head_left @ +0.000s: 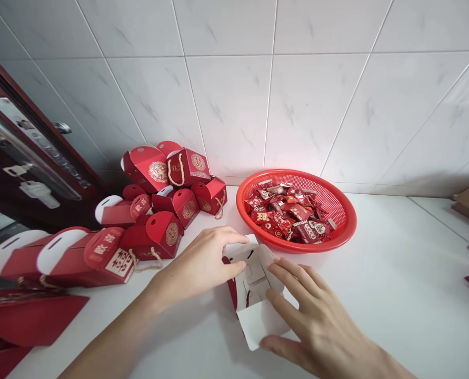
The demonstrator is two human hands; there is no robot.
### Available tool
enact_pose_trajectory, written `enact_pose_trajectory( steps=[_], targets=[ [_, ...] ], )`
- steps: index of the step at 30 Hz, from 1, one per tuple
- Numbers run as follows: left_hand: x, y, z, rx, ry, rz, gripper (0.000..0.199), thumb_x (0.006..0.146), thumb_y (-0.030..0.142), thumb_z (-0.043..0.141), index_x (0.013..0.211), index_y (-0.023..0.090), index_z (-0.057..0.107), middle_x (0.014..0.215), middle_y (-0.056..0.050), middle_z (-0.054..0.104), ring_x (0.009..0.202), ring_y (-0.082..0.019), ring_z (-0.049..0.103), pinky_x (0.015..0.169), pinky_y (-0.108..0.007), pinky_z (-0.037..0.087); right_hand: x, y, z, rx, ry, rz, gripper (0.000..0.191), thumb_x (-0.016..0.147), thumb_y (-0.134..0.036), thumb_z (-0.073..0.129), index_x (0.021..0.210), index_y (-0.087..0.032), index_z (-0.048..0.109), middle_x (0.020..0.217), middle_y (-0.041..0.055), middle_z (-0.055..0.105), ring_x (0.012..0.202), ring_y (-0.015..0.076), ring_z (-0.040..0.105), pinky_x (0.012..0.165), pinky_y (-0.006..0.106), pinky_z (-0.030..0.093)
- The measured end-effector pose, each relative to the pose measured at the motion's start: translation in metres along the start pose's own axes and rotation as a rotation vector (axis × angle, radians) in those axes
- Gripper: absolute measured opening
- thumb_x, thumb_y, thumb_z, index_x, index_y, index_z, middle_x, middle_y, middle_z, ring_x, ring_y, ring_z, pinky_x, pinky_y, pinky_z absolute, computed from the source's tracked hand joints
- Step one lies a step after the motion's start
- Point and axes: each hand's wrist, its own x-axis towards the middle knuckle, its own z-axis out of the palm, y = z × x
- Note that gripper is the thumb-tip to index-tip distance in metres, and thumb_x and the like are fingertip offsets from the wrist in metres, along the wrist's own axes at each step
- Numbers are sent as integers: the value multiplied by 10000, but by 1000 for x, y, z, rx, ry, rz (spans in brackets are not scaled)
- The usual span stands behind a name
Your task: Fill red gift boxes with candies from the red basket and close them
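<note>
Fingers (pixel 234 238) of our left hand (pixel 202 258) and right hand (pixel 311 313) stand apart at opposite sides of the white-lined box (pixel 258 291), seemingly steadying it open on the tabletop (pixel 400 295), nearer us than the red basket (pixel 313 247).

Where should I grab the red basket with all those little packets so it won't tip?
Probably by its rim, at the left and right ends, coming in from both sides together. The red plastic basket is a wide oval with a load of packets, and its lip flares outward there. I'd avoid the near side: the open box sits close in front.
</note>
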Motion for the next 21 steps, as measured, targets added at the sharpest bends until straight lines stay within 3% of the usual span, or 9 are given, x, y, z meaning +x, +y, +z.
enact_pose_trajectory(
  steps=[3,6,11,16,21],
  targets=[
    [1,-5,-5,34,-27,-30,518,779,367,709,1290,287,723,1315,-51,699,1294,-322,582,1038,-390,506,-1,-1,1,4,5,3,405,916,-519,687,1046,-137,713,1311,234,686,1236,391,630,885,506,581],
    [6,-12,-16,-12,-150,-69,628,737,371,738,1358,309,676,1419,-42,641,1364,-331,529,1086,-402,479,-1,0,2,3,2,16,427,890,-523,717,1058,-130,709,1323,242,678,1227,408,632,890,526,579],
    [18,-23,-30,-211,-429,-96,856,633,469,847,1435,300,602,1469,-50,606,1166,-300,646,984,-364,531,0,1,1,8,-1,50,459,868,-539,736,1085,-137,692,1321,242,676,1234,406,624,865,506,589],
    [26,-36,-25,-405,-501,-139,994,556,434,908,1469,273,549,1429,-86,614,1140,-298,636,947,-368,533,2,0,-2,31,14,63,491,849,-568,747,1090,-145,684,1321,237,675,1226,397,627,859,490,592],
    [35,-47,-16,-571,-575,-144,1015,514,405,933,1436,251,539,1260,-96,679,1060,-283,659,944,-401,512,2,0,-2,27,18,79,511,841,-589,747,1084,-143,684,1306,239,683,1208,392,639,858,479,587]
  ],
)
